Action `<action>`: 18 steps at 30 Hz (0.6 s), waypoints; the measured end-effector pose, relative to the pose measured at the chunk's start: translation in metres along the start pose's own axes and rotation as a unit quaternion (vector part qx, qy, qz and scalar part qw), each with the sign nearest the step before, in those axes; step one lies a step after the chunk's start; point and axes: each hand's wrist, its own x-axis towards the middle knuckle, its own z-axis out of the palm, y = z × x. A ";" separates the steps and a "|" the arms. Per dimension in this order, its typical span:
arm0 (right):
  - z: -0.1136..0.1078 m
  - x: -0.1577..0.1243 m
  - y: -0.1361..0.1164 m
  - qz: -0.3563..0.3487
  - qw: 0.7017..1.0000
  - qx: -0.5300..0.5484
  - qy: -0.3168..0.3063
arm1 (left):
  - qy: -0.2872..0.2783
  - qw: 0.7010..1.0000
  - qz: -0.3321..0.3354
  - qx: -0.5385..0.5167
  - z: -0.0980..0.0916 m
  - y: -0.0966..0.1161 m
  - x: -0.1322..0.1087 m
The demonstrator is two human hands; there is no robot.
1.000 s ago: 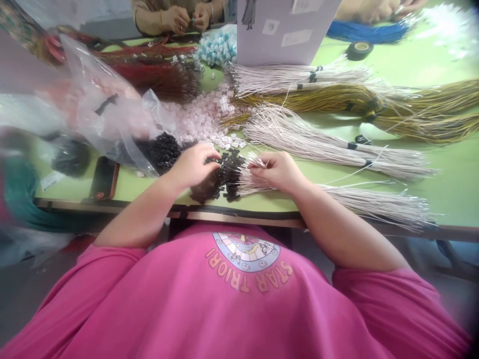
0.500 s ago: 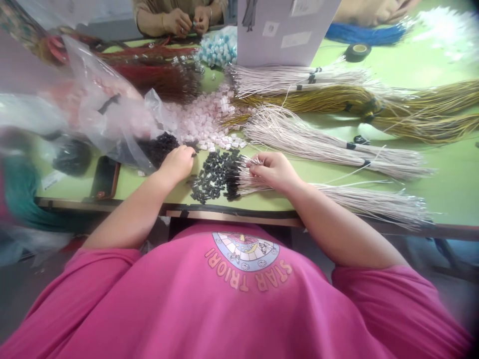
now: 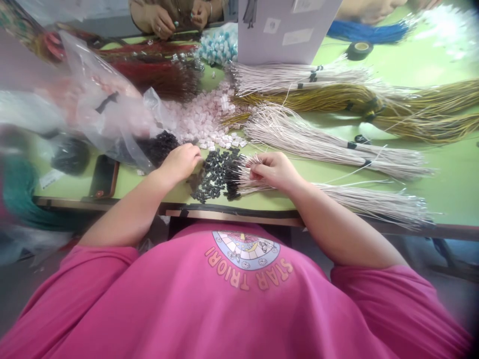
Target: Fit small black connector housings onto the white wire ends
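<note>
My left hand [image 3: 181,161] rests curled at the left edge of a small pile of black plastic connectors [image 3: 217,174] on the green table [image 3: 430,194]. Its fingertips are pinched together; what they hold is too small to make out. My right hand [image 3: 275,171] is closed on the ends of a bundle of thin pale wires [image 3: 359,202] that runs off to the right along the table's front edge. The wire tips fan out toward the black connectors.
Pale pink connectors [image 3: 204,119] lie behind the black ones. Clear plastic bags [image 3: 101,109] sit at the left, with a phone [image 3: 105,177] beside them. More white [image 3: 329,144], yellow [image 3: 374,102] and red [image 3: 160,75] wire bundles cover the table. Another person's hands [image 3: 175,15] work at the far side.
My left hand moved left off the middle of the black pile, then drifted back to the pile's left edge. My right hand stayed on the wire ends.
</note>
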 end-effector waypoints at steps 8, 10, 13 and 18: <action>0.002 -0.002 -0.010 0.007 1.000 -0.008 0.017 | -0.059 0.882 0.017 -0.468 -0.017 0.067 -0.013; 0.002 -0.002 -0.010 0.005 1.000 0.003 0.021 | -0.048 0.844 0.005 -0.533 -0.008 0.074 -0.009; 0.002 -0.003 -0.010 0.008 0.999 0.027 0.036 | -0.020 0.811 -0.014 -0.584 0.005 0.074 -0.003; 0.001 -0.004 -0.011 0.008 0.998 0.039 0.038 | -0.025 0.791 -0.033 -0.610 0.009 0.070 -0.005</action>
